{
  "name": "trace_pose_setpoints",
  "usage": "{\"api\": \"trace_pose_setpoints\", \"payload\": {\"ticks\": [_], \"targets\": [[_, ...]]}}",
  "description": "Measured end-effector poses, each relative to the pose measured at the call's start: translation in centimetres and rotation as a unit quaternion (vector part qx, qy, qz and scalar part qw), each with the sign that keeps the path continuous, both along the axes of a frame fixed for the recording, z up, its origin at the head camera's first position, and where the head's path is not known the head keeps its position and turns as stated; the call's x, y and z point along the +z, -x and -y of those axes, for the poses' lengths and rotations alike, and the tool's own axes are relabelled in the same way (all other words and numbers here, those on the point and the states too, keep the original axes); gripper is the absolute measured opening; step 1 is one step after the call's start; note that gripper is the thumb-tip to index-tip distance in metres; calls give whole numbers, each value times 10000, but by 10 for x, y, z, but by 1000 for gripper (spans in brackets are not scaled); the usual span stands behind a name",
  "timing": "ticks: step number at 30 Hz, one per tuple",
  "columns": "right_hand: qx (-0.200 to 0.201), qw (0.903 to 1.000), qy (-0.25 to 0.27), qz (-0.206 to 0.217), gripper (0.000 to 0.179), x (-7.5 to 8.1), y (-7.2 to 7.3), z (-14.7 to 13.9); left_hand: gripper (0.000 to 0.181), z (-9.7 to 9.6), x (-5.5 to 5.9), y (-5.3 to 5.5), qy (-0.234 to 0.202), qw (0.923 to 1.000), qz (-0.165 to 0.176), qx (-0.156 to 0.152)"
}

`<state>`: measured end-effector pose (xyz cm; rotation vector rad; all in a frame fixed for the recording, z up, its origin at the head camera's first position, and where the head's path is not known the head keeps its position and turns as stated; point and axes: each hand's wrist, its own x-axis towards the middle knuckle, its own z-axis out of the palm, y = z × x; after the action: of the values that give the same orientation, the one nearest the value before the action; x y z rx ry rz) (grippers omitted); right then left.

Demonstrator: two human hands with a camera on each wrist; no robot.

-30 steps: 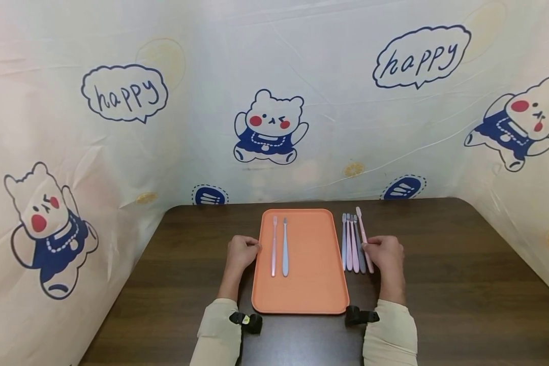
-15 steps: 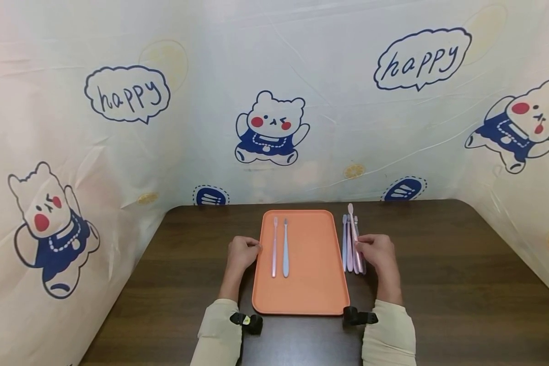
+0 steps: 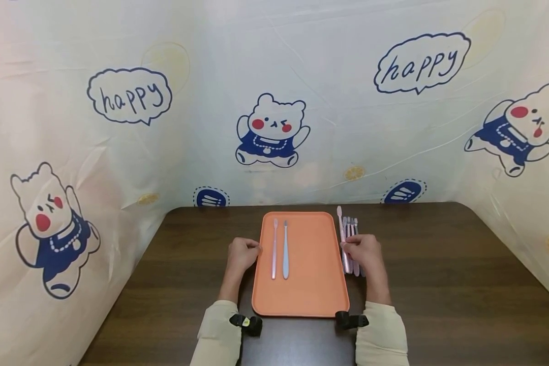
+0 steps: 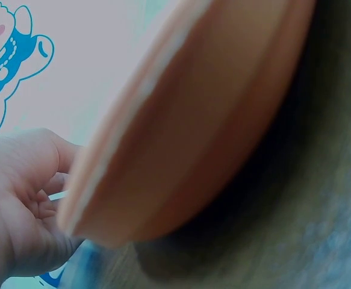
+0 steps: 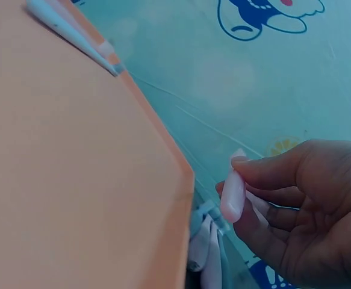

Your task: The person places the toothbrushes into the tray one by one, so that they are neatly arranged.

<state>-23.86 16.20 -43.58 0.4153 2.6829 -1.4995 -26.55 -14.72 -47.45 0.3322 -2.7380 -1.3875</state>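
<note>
My right hand [image 3: 367, 252] pinches a pink toothbrush [image 3: 340, 223] between thumb and fingers, raised near the right rim of an orange tray [image 3: 313, 295]. In the right wrist view the handle end of that toothbrush [image 5: 232, 201] points toward the camera. Beneath my right hand, several toothbrushes [image 3: 352, 222] lie side by side on the table, partly covered. Two toothbrushes rest on the tray's left part, one pinkish-purple [image 3: 274, 254] and one light blue [image 3: 285, 254]. At the tray's left rim my left hand [image 3: 242, 254] grips the edge, also seen in the left wrist view.
The dark wooden table [image 3: 439, 284] extends on both sides of the tray. A pale curtain [image 3: 329, 127] with printed bears stands behind the table and along its sides. A black wrist camera [image 3: 349, 320] sits close to the tray's lower right corner.
My right hand has carried the pink toothbrush leftward, from the right side of the row across it to the tray's right rim. The left hand stays at the tray's edge.
</note>
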Motion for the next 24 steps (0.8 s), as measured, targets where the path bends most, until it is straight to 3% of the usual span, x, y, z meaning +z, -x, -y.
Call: {"api": "trace_pose_setpoints", "payload": {"ticks": [7,15,24], "targets": [[67,9995,-266,-158,27,-2,3,11,15,1,0,-1,27,10000,-44,-38],[135,9996,-131,-214,27,-3,5,23,15,1,1,-1,-17,10000,-11,-30],[263,9981,-342,-448,22,-4,8,35,15,1,2,-1,-30,10000,-18,-14]]}}
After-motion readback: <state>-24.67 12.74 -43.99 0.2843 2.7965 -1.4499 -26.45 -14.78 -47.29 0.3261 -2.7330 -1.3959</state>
